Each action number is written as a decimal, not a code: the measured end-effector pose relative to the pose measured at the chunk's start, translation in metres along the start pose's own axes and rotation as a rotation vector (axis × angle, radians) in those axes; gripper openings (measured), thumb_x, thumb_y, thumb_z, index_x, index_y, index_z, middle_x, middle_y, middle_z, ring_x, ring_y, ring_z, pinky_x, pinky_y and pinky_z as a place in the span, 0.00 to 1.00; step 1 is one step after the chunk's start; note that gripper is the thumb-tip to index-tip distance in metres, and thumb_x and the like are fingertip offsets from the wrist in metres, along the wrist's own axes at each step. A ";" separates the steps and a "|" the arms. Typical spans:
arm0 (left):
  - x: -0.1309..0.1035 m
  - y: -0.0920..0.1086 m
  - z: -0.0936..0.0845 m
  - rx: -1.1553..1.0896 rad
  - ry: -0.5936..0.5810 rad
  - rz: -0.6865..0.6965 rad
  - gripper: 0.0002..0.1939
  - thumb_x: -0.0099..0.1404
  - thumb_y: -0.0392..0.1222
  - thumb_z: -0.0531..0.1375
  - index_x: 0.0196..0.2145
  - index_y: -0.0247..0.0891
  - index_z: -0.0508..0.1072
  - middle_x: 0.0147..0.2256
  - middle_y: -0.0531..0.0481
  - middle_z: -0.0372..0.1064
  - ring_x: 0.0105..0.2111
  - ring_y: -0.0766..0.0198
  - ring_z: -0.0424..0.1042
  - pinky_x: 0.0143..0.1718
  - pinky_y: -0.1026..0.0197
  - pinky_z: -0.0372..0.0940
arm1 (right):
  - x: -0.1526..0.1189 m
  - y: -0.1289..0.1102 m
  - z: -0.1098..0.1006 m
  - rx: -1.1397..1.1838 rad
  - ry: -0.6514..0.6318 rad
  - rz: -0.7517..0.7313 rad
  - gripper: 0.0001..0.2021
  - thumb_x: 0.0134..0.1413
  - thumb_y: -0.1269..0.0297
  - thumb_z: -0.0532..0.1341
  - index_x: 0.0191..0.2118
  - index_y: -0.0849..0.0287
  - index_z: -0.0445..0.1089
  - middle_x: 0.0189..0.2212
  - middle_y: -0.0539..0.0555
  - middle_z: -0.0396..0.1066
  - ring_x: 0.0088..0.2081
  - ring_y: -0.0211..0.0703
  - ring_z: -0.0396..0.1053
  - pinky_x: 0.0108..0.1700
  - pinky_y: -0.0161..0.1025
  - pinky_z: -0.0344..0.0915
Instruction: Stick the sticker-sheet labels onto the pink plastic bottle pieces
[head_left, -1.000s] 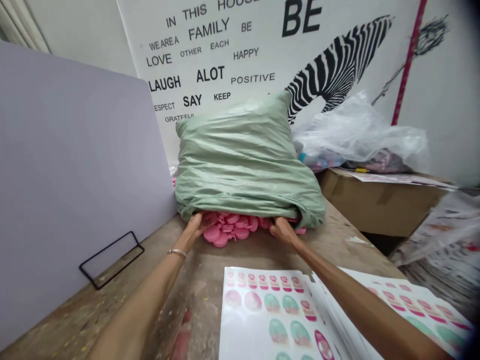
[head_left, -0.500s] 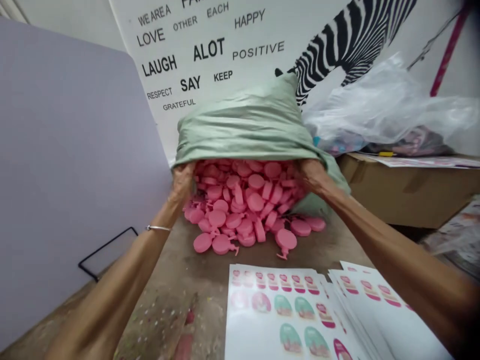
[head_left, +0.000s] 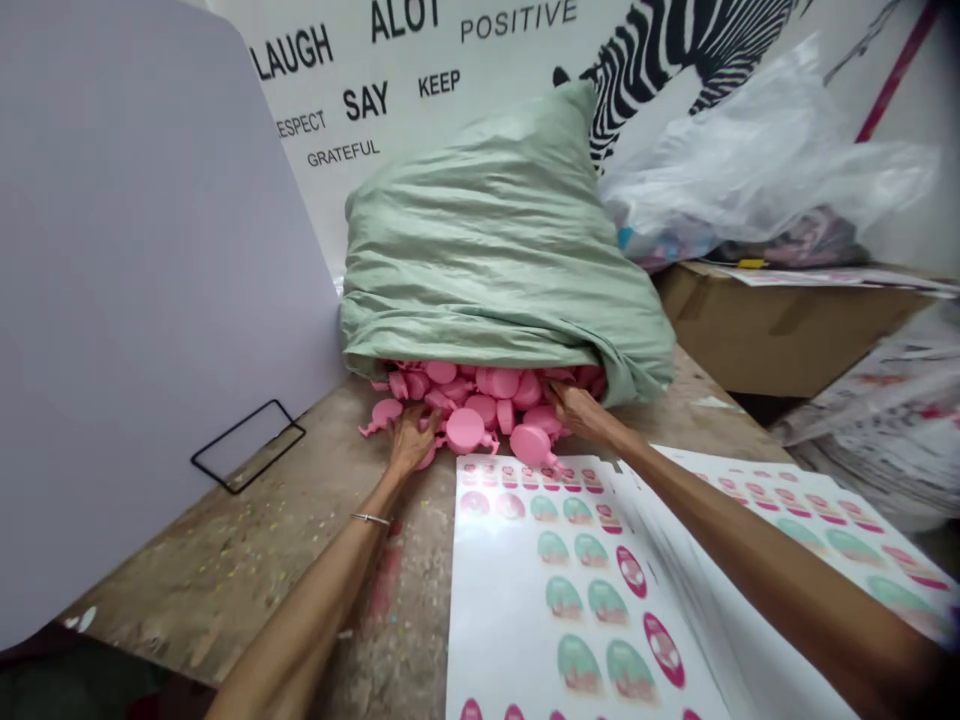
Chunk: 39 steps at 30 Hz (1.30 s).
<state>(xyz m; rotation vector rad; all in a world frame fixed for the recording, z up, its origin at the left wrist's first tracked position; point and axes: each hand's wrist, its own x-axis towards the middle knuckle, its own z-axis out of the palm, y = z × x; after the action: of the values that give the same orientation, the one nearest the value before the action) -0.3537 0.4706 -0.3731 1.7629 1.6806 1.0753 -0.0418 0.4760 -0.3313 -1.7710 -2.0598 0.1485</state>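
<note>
Worn wooden table [head_left: 247, 530], pink caps [head_left: 480, 400], zebra wall poster [head_left: 675, 40]

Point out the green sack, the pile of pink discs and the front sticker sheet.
green sack [head_left: 495, 250], head view, middle of its creased top.
pink discs [head_left: 466, 428], head view, one front disc.
sticker sheet [head_left: 525, 590], head view, bare white centre.

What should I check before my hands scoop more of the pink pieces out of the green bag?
1. Green bag lying steady on the table: ok.
2. Pink pieces spilling from its mouth, within reach: ok.
3. Left hand resting on the pieces: ok.
4. Right hand at the bag's edge; grip on it: cannot tell.
5. Sticker sheets free of pieces: not ok, some touch the top edge.
</note>
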 end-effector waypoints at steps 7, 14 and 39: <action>-0.051 0.014 -0.004 -0.014 0.008 0.040 0.18 0.66 0.42 0.50 0.47 0.33 0.72 0.49 0.37 0.70 0.51 0.53 0.67 0.56 0.51 0.58 | -0.086 -0.019 -0.021 0.006 0.058 0.086 0.19 0.65 0.65 0.44 0.54 0.63 0.63 0.44 0.63 0.70 0.42 0.47 0.69 0.42 0.39 0.61; -0.151 0.049 -0.027 -0.071 0.100 0.097 0.18 0.66 0.44 0.51 0.48 0.35 0.71 0.54 0.37 0.62 0.55 0.54 0.63 0.57 0.53 0.59 | -0.123 -0.049 -0.012 -0.013 -0.156 0.250 0.16 0.60 0.54 0.54 0.41 0.63 0.69 0.32 0.62 0.72 0.33 0.47 0.68 0.32 0.38 0.56; -0.264 0.082 -0.095 -0.972 -0.218 -0.783 0.18 0.57 0.43 0.66 0.42 0.28 0.72 0.39 0.37 0.75 0.32 0.59 0.76 0.35 0.58 0.74 | -0.307 -0.106 -0.055 0.434 -0.419 0.023 0.15 0.63 0.56 0.49 0.47 0.57 0.65 0.37 0.56 0.73 0.36 0.45 0.70 0.40 0.41 0.66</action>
<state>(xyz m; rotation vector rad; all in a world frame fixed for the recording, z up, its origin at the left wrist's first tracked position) -0.3644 0.1851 -0.3098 0.5065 1.1791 0.9891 -0.0871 0.1504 -0.3192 -1.5815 -2.0645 0.9681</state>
